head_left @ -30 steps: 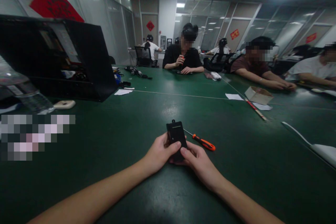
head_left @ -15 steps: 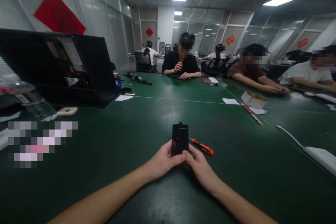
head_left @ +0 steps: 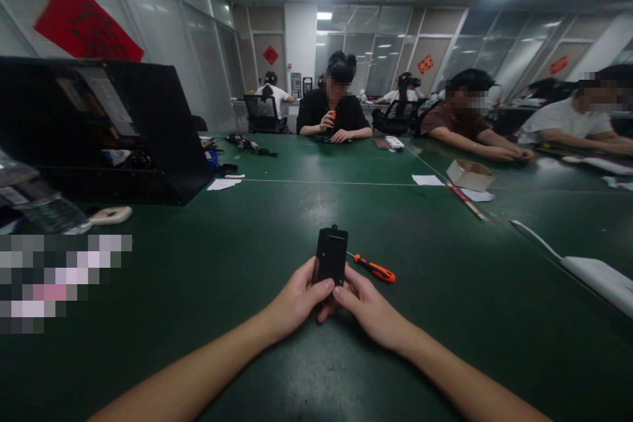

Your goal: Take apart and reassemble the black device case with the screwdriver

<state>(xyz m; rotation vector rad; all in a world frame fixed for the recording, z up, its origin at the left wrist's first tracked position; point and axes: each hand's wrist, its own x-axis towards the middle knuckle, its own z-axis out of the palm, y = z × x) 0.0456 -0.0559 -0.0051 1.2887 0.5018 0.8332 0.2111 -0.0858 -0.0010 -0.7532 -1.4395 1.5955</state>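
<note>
Left hand [head_left: 297,297] and right hand [head_left: 370,306] both grasp the black case [head_left: 332,254], thumbs on its lower end, over the green table [head_left: 237,382] toward its near edge. Just past the right hand lies an orange-handled screwdriver [head_left: 378,270], a pale box [head_left: 469,176] nearer the far edge.

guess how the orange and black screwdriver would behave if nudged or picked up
The screwdriver may roll or swivel, as its handle looks rounded and lies on a flat table. It likely feels handle-heavy, the handle being much thicker than the shaft.
</note>
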